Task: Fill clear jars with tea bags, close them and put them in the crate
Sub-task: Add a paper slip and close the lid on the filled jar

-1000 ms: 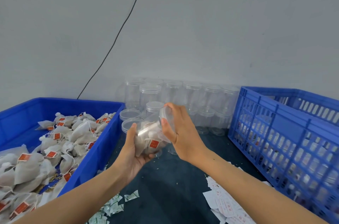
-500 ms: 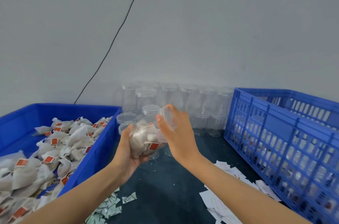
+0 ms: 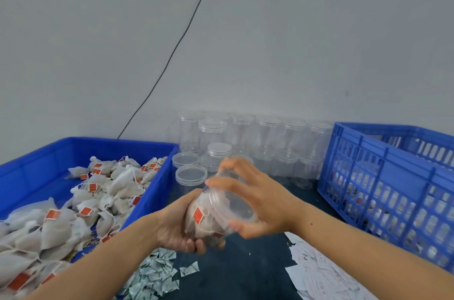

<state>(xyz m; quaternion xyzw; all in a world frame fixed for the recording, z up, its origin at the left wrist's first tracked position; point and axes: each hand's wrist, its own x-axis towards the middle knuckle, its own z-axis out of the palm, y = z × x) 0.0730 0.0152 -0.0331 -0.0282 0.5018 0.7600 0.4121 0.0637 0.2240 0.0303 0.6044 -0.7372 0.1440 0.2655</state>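
Nearest, on the dark table (image 3: 240, 272), lie two litters of paper: small greenish packets (image 3: 152, 275) by the left forearm and white slips (image 3: 317, 272) under the right one.

Just above them both hands meet on one clear jar (image 3: 216, 211), held tilted in the air over the table, between the tub and the crate. The left hand (image 3: 177, 228) cups the jar's lower end from beneath, fingers curled closed around it. Tea bags (image 3: 199, 221) with red tags fill that end. The right hand (image 3: 260, 204) is clamped on the lid (image 3: 235, 204) at the jar's upper end, thumb below, fingers spread over the top rim. Whether the lid is fully seated I cannot tell.

To the left stands a blue tub (image 3: 152, 191) heaped with loose bags (image 3: 81, 204), white pouches with red tags on strings. To the right stands a blue slotted crate (image 3: 383, 177); through its slots something shows inside, too blurred to make out.

Behind the hands, between tub and crate, is a cluster of empty jars (image 3: 265, 137), most capped; the back ones stand against the grey wall (image 3: 294, 42). Two open ones (image 3: 190, 174) sit just beside the tub's corner. A thin black cable (image 3: 172, 56) runs slantwise down the wall to behind the tub.
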